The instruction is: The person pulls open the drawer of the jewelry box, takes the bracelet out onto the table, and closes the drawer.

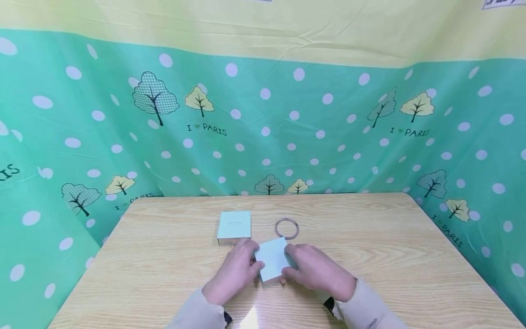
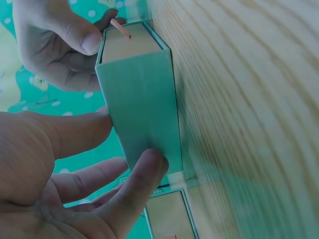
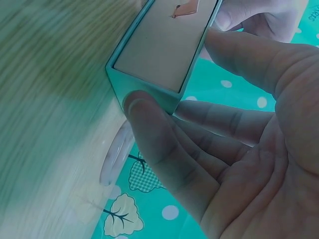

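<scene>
A pale mint drawer-style gift box lies slightly turned on the table, its lid plain in the head view. My left hand grips its left side, with thumb and a fingertip against the mint sleeve. On the opposite side, my right hand holds the box between thumb and fingers; one fingertip presses its end wall. A small pinkish ribbon tab sticks out of the cream drawer front, which faces me.
Another mint box lies behind my left hand. A mauve bangle-like ring rests just beyond the held box. Behind the wooden table hangs a green dotted curtain.
</scene>
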Tool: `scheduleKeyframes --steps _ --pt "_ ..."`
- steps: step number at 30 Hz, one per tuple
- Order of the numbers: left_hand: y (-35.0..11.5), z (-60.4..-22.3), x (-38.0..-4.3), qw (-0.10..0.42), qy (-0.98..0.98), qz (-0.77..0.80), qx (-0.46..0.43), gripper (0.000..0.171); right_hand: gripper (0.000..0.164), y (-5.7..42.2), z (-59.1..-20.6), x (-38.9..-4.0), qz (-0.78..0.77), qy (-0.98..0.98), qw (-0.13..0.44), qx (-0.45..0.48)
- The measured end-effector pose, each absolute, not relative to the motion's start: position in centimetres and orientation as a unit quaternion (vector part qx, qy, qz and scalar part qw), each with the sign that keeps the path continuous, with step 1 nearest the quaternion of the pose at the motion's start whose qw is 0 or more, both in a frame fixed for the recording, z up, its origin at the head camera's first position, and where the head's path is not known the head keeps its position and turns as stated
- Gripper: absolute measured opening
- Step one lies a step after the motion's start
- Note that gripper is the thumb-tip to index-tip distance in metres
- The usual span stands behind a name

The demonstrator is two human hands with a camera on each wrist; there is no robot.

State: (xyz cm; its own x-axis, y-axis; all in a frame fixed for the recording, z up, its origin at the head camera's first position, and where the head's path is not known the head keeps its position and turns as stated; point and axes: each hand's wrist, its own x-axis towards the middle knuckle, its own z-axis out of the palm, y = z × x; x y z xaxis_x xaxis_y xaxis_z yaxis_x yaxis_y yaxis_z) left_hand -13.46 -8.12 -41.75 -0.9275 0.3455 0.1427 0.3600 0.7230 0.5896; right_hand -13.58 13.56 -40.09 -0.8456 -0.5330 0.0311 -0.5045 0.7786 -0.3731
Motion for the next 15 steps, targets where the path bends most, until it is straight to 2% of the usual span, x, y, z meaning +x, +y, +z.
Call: scheduleKeyframes --steps 15 --pt "-8.94 -41.69 -13.21 0.006 -0.927 -0.325 -0.188 0.039 0.039 12.78 -39.9 -13.66 -0.189 0.941 0.048 -0.278"
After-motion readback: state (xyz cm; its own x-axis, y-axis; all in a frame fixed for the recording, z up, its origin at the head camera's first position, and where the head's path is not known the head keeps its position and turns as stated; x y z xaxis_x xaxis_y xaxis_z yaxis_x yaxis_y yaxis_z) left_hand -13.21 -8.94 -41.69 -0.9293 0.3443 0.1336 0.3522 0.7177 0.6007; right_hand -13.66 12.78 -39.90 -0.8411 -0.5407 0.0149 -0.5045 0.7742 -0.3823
